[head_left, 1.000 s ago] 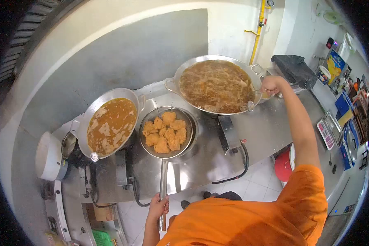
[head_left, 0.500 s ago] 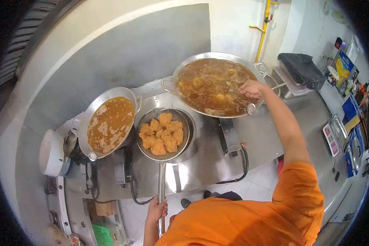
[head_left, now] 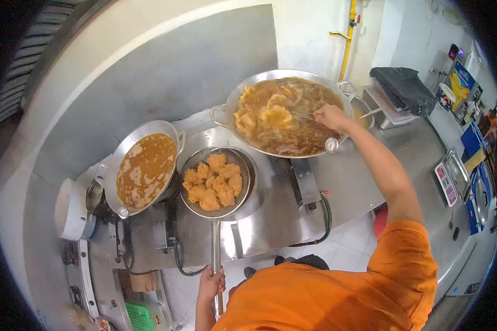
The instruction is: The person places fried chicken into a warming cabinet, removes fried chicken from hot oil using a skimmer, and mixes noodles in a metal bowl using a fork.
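Observation:
My left hand (head_left: 211, 283) is wrapped around the long metal handle of a strainer (head_left: 216, 243). Its mesh bowl holds several browned, battered fried pieces (head_left: 212, 182) and rests over a metal pot (head_left: 254, 193). Over a large wok (head_left: 232, 129) of bubbling oil, my right hand (head_left: 331, 117) grips a thin wire-like metal utensil (head_left: 303, 115). The utensil's far end dips into the oil, so its exact kind cannot be told. Large golden pieces (head_left: 276, 113) show at the oil's surface just left of it.
To the left stands a second wok (head_left: 113, 179) of brown oil with pale foam. Beyond it are a white tub (head_left: 69, 212) and a ladle (head_left: 94, 196). Gas burners (head_left: 306, 185) with hoses line the steel counter. A pink-and-white scale (head_left: 445, 185) lies at right.
My right hand has shifted slightly, and the utensil now shows. Golden pieces have come up to the oil's surface at the wok's left and middle. My left hand still holds the strainer.

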